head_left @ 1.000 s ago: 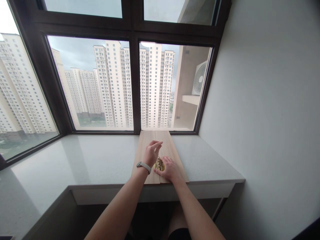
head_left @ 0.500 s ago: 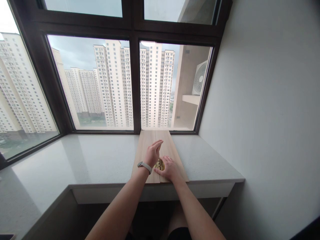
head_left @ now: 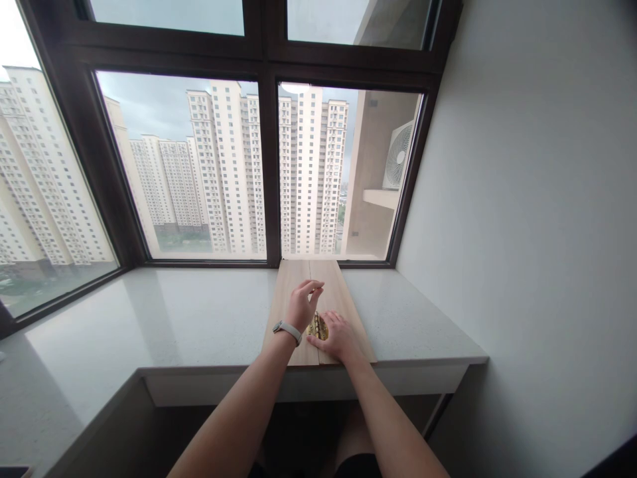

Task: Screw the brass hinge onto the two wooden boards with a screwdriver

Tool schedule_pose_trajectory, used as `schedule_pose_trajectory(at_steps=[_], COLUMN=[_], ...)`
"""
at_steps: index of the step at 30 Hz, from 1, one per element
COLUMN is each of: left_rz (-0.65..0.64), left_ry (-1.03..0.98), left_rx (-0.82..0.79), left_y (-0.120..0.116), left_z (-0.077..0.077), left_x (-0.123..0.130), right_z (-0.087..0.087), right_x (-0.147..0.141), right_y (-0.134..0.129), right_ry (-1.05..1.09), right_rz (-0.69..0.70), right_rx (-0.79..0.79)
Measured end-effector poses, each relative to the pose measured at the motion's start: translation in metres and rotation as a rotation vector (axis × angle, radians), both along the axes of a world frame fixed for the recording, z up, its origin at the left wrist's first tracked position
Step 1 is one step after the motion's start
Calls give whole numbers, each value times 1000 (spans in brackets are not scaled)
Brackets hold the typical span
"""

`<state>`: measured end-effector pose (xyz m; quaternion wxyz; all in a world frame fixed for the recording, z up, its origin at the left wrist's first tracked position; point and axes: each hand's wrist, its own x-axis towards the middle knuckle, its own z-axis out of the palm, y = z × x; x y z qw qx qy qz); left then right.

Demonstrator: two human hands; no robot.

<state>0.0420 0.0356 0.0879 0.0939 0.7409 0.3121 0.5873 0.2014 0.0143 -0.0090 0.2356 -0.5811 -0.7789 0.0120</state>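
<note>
Two pale wooden boards (head_left: pixel 291 285) lie side by side on the counter, with a seam between them. A gold-coloured metal piece, like a hinge (head_left: pixel 317 326), sits across the seam near the front edge. My right hand (head_left: pixel 338 336) rests on the right board with its fingers spread, partly covering the metal piece. Above the boards, my left hand (head_left: pixel 304 303) is raised, thumb and fingertips brought close together in a pinch. Whatever is between those fingertips is too small to make out. A watch is on my left wrist.
The boards lie on a white counter (head_left: pixel 209 318) reaching back to a dark-framed window (head_left: pixel 271 166). A white wall (head_left: pixel 522 199) stands on the right. Tall buildings show through the glass. A dark object's corner shows at the bottom left.
My left hand's fingers have curled from nearly straight into a pinch, with the hand in about the same place. My right hand has stayed on the board.
</note>
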Motion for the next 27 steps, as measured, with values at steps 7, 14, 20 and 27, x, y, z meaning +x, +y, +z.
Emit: schedule_pose_trajectory(at_steps=[7, 14, 20, 27], left_rz=[-9, -18, -9, 32], left_ry=[9, -18, -15, 25], left_rx=[-32, -47, -30, -7], left_y=[-4, -4, -5, -2], left_z=[-4, -1, 1, 1], left_x=[3, 5, 5, 1], right_z=[-1, -4, -4, -5], right_x=[0, 1, 1, 1], right_y=[1, 2, 1, 3], right_ry=[7, 13, 17, 13], right_rz=[4, 7, 18, 12], right_rx=[-2, 21, 35, 14])
